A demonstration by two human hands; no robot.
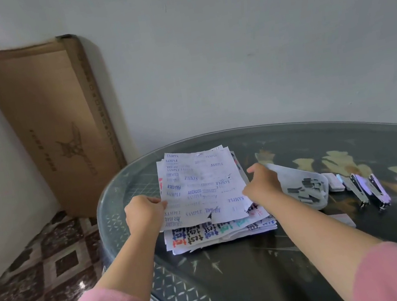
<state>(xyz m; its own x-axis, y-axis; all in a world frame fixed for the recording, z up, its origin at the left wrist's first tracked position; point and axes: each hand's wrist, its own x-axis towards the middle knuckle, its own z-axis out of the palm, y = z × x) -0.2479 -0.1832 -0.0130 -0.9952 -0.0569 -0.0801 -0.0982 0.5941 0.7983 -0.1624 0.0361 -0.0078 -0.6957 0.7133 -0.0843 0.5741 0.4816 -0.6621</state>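
A stack of white paper sheets [203,188] stamped with blue words such as SAMPLE and AMENDED lies on a round dark glass table [250,272]. Sheets lower in the stack [218,233] carry coloured "test" writing. My left hand [145,214] pinches the left edge of the top sheets. My right hand [262,184] grips their right edge with curled fingers. The top sheets look slightly lifted and are torn along the near edge.
A clear plastic tub [302,188] of dark staple strips sits right of my right hand. Beyond it lie several pastel staplers [370,188] in a row. A flat cardboard box [52,121] leans on the wall at the left, over patterned floor tiles [31,281].
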